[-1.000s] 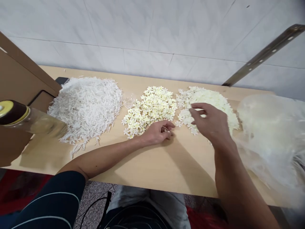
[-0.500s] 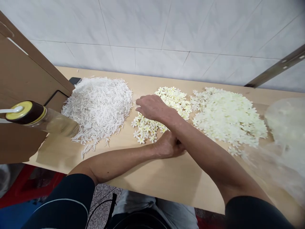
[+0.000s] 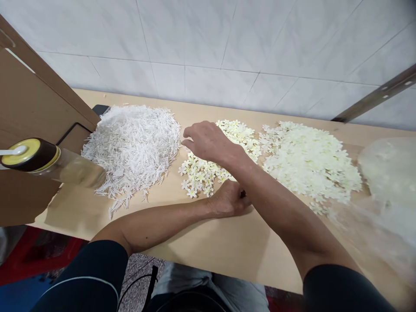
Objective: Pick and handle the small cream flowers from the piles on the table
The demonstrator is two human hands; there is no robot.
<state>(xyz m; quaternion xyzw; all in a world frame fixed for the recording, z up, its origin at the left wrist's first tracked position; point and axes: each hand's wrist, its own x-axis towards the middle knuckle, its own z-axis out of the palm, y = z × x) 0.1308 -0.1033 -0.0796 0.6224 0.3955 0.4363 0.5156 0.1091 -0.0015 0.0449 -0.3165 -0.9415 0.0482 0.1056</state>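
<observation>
My right hand (image 3: 208,139) hovers over the left side of a small heap of white plastic flowers with yellow centres (image 3: 238,134). Its thumb and fingers are a little apart, and nothing shows between them. Below it, my left hand (image 3: 230,198) rests on the table close to the same heap, its fingers curled closed. My right forearm hides part of that hand, so what it holds cannot be made out. Just left of my right fingertips lies a pile of thin white stick-like pieces (image 3: 133,145). A larger heap of pale flowers (image 3: 308,160) spreads to the right.
A clear jar with a yellow and brown lid (image 3: 34,154) stands at the left beside a cardboard box (image 3: 29,99). A translucent plastic bag (image 3: 390,177) lies at the right. Behind the wooden table (image 3: 227,242) is a tiled wall (image 3: 208,43).
My right hand has risen slightly, and its thumb and fingers have parted more. My left hand stays nearly in place. The whole view has shifted a little.
</observation>
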